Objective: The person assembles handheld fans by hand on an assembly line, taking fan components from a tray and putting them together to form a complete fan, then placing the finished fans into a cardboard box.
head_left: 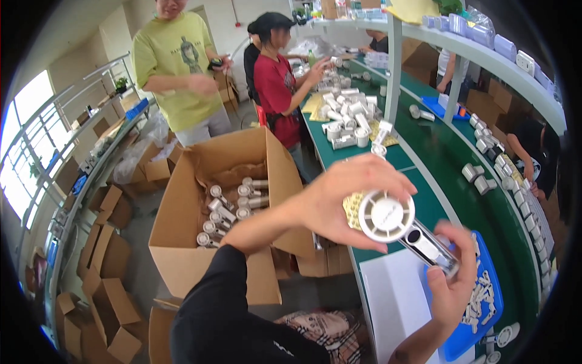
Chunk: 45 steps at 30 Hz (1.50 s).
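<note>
In front of me I hold up what looks like a small handheld fan (386,216), with a round white spoked head and a shiny silver handle. My left hand (345,197) is closed round the head from above, thumb below. Fingers and thumb of my right hand (451,276) grip the lower end of the handle. Under my left forearm stands a large open carton (191,270), where several similar fans (221,212) lie on brown paper. Beside my right hand is a blue tray (453,348) of small pale parts (482,297).
A white sheet (388,297) lies on the green workbench (336,151). Farther along is a heap of white fan pieces (348,115). A shelf post (394,73) rises beyond my hands. Open cartons (109,255) line the floor at left. A person in yellow (182,67) and one in red (276,85) stand ahead.
</note>
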### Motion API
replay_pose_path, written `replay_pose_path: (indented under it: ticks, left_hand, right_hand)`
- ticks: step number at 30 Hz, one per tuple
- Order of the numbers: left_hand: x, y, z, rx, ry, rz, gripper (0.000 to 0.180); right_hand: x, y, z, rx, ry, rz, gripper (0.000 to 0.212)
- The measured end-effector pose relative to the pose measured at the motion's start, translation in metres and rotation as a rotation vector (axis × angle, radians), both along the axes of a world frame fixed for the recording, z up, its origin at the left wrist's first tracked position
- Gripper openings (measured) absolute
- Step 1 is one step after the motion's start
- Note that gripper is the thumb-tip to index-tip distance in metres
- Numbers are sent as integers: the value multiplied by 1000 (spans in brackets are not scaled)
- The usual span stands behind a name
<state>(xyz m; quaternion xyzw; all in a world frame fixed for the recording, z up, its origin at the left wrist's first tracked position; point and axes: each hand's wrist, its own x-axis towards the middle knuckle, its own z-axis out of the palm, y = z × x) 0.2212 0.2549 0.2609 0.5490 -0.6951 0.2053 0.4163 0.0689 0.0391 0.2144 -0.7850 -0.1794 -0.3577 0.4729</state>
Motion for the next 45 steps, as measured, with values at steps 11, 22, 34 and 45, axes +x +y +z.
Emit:
replay_pose_path:
  ticks: [11, 22, 34, 45]
  left_hand:
    - [18, 34, 12, -24, -29, 19, 86]
    - [8, 20, 12, -23, -111, 38, 77]
    - [3, 15, 9, -16, -86, -12, 76]
    - [6, 19, 14, -5, -45, -9, 78]
  right_hand:
    - [2, -44, -22, 139, 211, 1172, 34]
    - [19, 4, -22, 172, 85, 62, 71]
    - [7, 3, -14, 51, -54, -70, 45]
    - [10, 7, -12, 101, -89, -92, 47]
